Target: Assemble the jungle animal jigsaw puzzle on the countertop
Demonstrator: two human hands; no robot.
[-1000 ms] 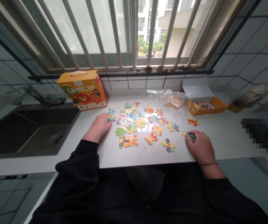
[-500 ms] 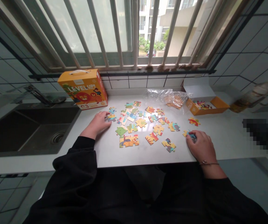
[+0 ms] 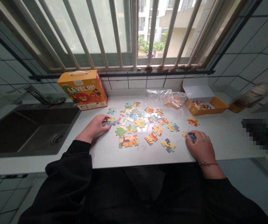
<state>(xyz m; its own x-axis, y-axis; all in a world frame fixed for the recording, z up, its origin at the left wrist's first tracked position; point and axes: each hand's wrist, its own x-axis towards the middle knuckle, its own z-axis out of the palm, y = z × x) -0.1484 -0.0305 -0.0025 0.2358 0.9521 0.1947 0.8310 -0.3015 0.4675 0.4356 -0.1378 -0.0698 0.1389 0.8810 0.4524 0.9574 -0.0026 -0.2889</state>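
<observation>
Several loose cardboard jigsaw pieces [image 3: 140,123] in bright colours lie scattered across the white countertop [image 3: 106,155]. My left hand [image 3: 94,126] lies on the counter, its fingertips against a yellow and blue jigsaw piece [image 3: 111,121]; I cannot tell whether it grips the piece. My right hand [image 3: 200,146] sits at the right of the spread, fingers pinched on a blue jigsaw piece [image 3: 191,135] that is partly hidden. A yellow piece [image 3: 184,133] touches that blue one. A few joined pieces [image 3: 128,141] form a larger patch near the front.
An orange "Level Up!" puzzle box [image 3: 82,90] stands at the back left, beside a steel sink [image 3: 31,130] and faucet [image 3: 39,96]. A clear plastic bag [image 3: 168,99] and an open orange box [image 3: 206,107] holding pieces lie behind. Barred windows [image 3: 134,31] rise beyond.
My left hand has shifted slightly, and the yellow and blue piece at its fingertips has slid a little toward me. My right hand has stayed in place on the blue piece.
</observation>
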